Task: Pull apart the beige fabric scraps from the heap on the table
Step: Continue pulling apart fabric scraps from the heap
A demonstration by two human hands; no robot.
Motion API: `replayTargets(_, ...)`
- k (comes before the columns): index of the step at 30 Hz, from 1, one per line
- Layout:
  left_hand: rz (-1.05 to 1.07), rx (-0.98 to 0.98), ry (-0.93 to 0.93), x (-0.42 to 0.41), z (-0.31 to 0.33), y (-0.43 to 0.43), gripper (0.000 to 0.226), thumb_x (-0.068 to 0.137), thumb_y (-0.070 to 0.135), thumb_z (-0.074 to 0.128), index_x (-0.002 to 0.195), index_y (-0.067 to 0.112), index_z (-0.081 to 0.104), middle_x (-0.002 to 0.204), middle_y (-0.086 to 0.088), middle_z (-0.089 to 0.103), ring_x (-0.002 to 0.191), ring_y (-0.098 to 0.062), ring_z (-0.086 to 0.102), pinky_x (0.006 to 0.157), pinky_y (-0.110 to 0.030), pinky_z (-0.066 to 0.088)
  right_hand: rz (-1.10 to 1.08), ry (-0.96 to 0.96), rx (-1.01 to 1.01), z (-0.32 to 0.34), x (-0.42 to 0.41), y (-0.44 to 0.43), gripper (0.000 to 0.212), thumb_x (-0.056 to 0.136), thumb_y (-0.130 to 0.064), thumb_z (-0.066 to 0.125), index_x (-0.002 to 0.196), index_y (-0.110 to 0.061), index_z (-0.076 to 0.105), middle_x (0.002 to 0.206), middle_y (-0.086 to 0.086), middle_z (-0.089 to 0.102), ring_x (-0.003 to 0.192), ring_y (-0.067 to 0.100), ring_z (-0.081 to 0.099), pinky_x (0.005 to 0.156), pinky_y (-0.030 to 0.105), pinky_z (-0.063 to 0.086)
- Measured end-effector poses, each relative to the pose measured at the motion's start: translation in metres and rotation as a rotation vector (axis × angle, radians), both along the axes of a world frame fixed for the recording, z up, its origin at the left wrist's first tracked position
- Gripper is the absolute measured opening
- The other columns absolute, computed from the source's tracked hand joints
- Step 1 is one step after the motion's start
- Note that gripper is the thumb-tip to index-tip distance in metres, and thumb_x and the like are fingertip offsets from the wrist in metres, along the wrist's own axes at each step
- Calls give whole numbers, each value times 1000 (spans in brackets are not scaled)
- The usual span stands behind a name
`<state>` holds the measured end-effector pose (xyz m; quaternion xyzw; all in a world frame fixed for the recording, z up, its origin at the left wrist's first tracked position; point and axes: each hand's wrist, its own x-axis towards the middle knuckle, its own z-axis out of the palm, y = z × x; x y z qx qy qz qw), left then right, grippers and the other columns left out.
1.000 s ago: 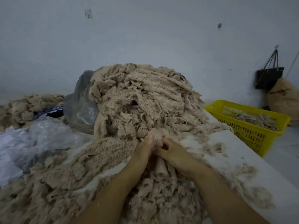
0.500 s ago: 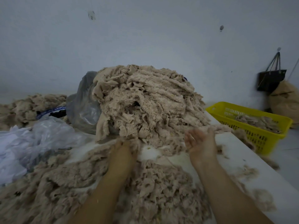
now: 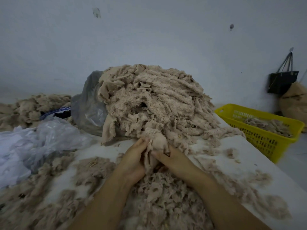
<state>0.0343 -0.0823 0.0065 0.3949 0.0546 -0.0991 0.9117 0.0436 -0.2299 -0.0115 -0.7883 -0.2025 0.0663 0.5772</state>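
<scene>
Gripping one bunched beige fabric scrap [image 3: 157, 145] between them, a person's left hand [image 3: 134, 161] and right hand [image 3: 173, 161] meet at the foot of the single heap [image 3: 154, 100] on the white tabletop [image 3: 103, 151] (one yellow basket [image 3: 259, 140] stands to the right, two plastic bags, grey [image 3: 89, 110] and clear [image 3: 41, 140], lie to the left).

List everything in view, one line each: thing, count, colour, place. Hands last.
heap: one, beige, middle of the table
clump: one, beige, at the heap's near foot
loose scraps: many, beige, spread over the near table
far pile: one, beige, far left
grey bag: one, translucent grey, against the heap's left side
clear plastic: count unclear, whitish, crumpled at left
basket: one, yellow, right of the table, scraps inside
black bag: one, black, hung on the wall
sack: one, tan, below the black bag
table: one, white
left hand: grips the clump
right hand: grips the clump
</scene>
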Motion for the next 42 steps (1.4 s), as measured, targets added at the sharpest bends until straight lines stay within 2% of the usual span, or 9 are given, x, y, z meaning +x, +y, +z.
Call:
replayTargets(8, 171, -233, 28, 7, 6, 13, 41, 106, 22, 40, 140, 3, 53, 132, -17, 64, 123, -27, 60, 110, -45, 44, -87, 145, 229, 10, 1, -13, 38, 93, -48, 63, 83, -12, 58, 75, 3, 58, 70, 17, 54, 68, 28, 41)
replayTargets(12, 126, -153, 9, 4, 7, 10, 44, 107, 33, 39, 129, 2, 60, 102, -15, 75, 87, -21, 76, 66, -36, 63, -40, 199, 433, 15, -2, -13, 48, 92, -46, 65, 102, 0, 59, 98, 12, 63, 90, 24, 59, 80, 38, 46)
replayTargets(15, -81, 75, -64, -4, 6, 4, 66, 97, 62, 39, 115, 10, 75, 120, -14, 71, 107, -26, 70, 73, -34, 61, -25, 148, 353, 16, -3, -10, 28, 91, -50, 60, 84, -23, 63, 88, -2, 64, 84, 17, 59, 74, 34, 45)
replayTargets(21, 7, 410, -15, -5, 3, -8, 48, 83, 47, 68, 109, 7, 75, 106, -14, 76, 96, -26, 74, 71, -32, 59, 11, 81, 63, 13, -11, 0, 25, 96, -54, 54, 102, -36, 70, 98, -15, 75, 95, -1, 68, 83, 19, 53)
replayTargets(27, 349, -73, 88, 9, 3, 22, 36, 105, 31, 46, 79, 10, 59, 61, -4, 65, 51, -15, 62, 53, -24, 52, 95, 124, 49, 13, -15, -2, 55, 84, -75, 48, 119, -37, 70, 120, -23, 67, 113, -5, 60, 95, 19, 44)
replayTargets(31, 447, -316, 44, 12, -6, 53, 42, 108, 36, 32, 69, 21, 38, 44, 7, 44, 37, -4, 35, 44, -13, 31, -39, 225, 412, 20, -7, -15, 44, 88, -61, 57, 89, -23, 79, 92, 3, 75, 84, 17, 70, 75, 29, 54)
replayTargets(35, 248, 115, -175, 10, 2, 24, 71, 85, 78, 37, 108, 17, 64, 104, -4, 76, 98, -16, 71, 93, -30, 50, -131, 321, 798, 27, 1, -25, 33, 80, -43, 65, 79, -14, 80, 83, 7, 73, 69, 13, 70, 63, 24, 56)
replayTargets(39, 124, 1126, -453, -1, -4, -8, 25, 82, 76, 51, 95, 59, 64, 92, 33, 68, 86, 11, 63, 72, -12, 48, -137, 271, 714, 25, 0, -20, 50, 83, -46, 62, 102, 0, 70, 86, 13, 73, 75, 18, 69, 70, 26, 55)
replayTargets(42, 139, 1173, -577, -4, -13, -7, 19, 96, 51, 56, 82, 42, 66, 71, 20, 65, 64, 7, 58, 58, -11, 43, -253, 229, 578, 25, 0, -17, 60, 77, -60, 59, 92, -3, 68, 68, 6, 66, 60, 13, 61, 71, 30, 52)
